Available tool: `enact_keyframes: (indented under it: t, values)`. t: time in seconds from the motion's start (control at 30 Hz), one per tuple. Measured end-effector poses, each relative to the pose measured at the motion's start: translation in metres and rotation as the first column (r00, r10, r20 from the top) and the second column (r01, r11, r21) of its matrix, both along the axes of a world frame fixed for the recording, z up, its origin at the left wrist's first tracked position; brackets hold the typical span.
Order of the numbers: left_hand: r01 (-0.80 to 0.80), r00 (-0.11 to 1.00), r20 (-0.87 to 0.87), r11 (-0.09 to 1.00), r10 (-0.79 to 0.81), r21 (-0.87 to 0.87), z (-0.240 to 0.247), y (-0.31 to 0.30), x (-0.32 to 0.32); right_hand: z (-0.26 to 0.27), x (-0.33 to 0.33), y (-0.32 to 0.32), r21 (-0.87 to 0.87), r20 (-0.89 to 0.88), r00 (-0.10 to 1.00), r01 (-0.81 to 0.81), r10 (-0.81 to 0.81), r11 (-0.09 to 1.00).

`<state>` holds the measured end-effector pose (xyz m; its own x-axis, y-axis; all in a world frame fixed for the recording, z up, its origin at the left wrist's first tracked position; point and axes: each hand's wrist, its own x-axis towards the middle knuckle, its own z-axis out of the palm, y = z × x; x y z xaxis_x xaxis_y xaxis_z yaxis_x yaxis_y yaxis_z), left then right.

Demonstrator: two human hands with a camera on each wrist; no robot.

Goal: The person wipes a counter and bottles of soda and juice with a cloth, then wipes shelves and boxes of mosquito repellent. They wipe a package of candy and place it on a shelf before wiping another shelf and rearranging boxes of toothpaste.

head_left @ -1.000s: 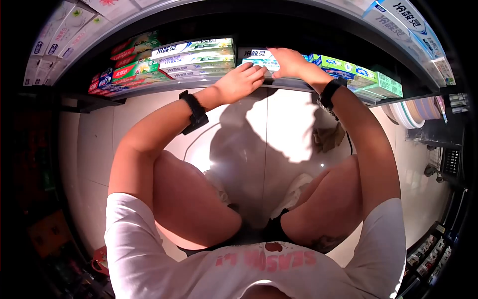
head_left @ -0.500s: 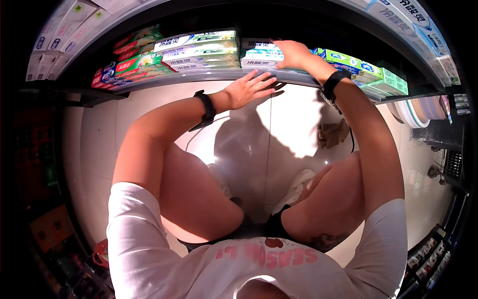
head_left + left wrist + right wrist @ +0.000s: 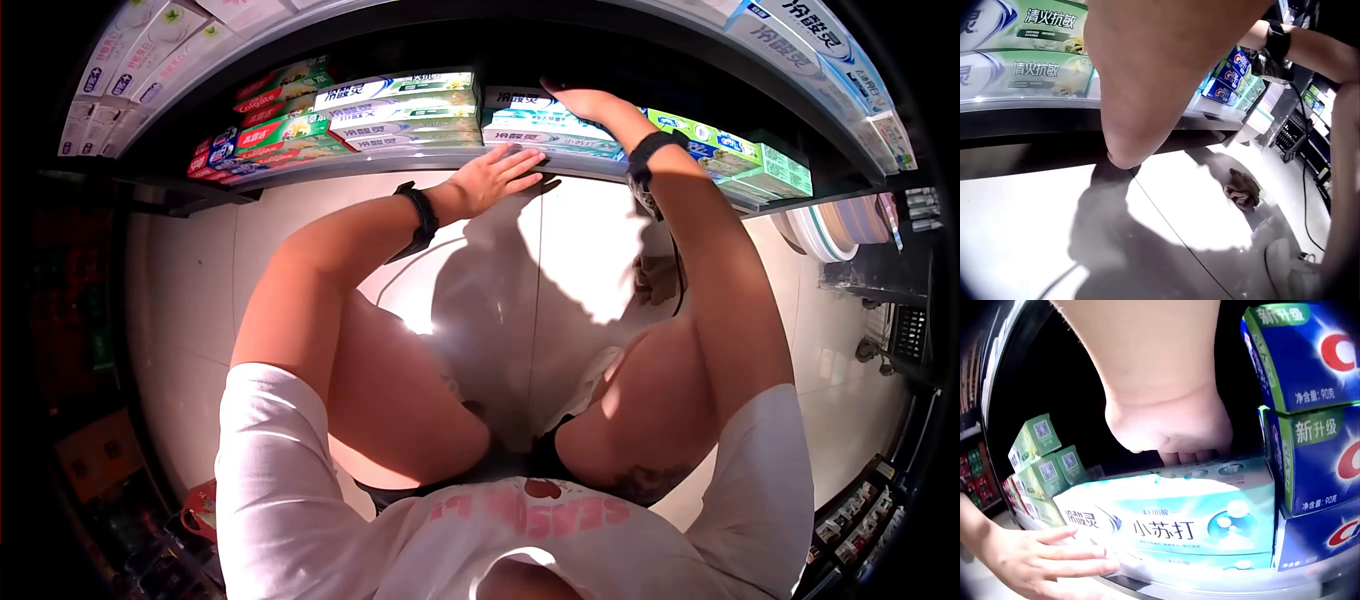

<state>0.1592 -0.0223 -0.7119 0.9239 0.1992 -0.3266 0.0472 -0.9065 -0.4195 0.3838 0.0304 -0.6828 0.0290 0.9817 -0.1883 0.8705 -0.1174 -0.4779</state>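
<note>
White-and-aqua toothpaste boxes (image 3: pixel 560 140) lie stacked at the middle of the shelf; in the right wrist view the upper toothpaste box (image 3: pixel 1166 522) faces out with dark lettering. My right hand (image 3: pixel 590 103) reaches over this stack, its fingers (image 3: pixel 1188 456) extending past the top toward the back, their tips partly hidden. My left hand (image 3: pixel 485 182) is at the shelf's front edge with fingers spread, holding nothing. In the right wrist view the left hand (image 3: pixel 1044 559) overlaps the stack's lower left corner.
Green-and-white toothpaste boxes (image 3: pixel 405 110) and red boxes (image 3: pixel 285 130) stand left of the stack. Blue boxes (image 3: pixel 1322 456) rise directly on its right. An upper shelf with white cartons (image 3: pixel 815 40) overhangs. A crumpled brown cloth (image 3: pixel 1242 189) lies on the floor.
My left hand has moved off the front of the boxes, down to the shelf edge, fingers spreading. My right hand has moved from the stack's front to farther back over its top.
</note>
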Motion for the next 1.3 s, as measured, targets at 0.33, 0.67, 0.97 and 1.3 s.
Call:
enact_keyframes:
  t: [0.33,0.67,0.97,1.3]
  values:
    - [0.049,0.999,-0.013,0.987,-0.048,0.154,0.005,0.012,0.001,-0.004,0.009,0.011,0.170,0.094,0.995,-0.027,0.011,0.985]
    - [0.074,0.992,0.091,0.993,-0.083,0.096,-0.005,0.014,-0.002,-0.017,0.001,0.008,0.182,0.160,0.987,-0.009,-0.021,0.983]
    - [0.151,0.962,0.258,0.963,-0.092,-0.222,-0.007,0.012,0.000,0.020,-0.028,-0.010,-0.097,-0.152,0.959,-0.255,0.239,0.962]
    - [0.138,0.945,0.326,0.934,-0.025,-0.329,-0.014,0.020,-0.002,0.032,-0.034,-0.018,-0.036,0.035,0.857,-0.513,0.514,0.858]
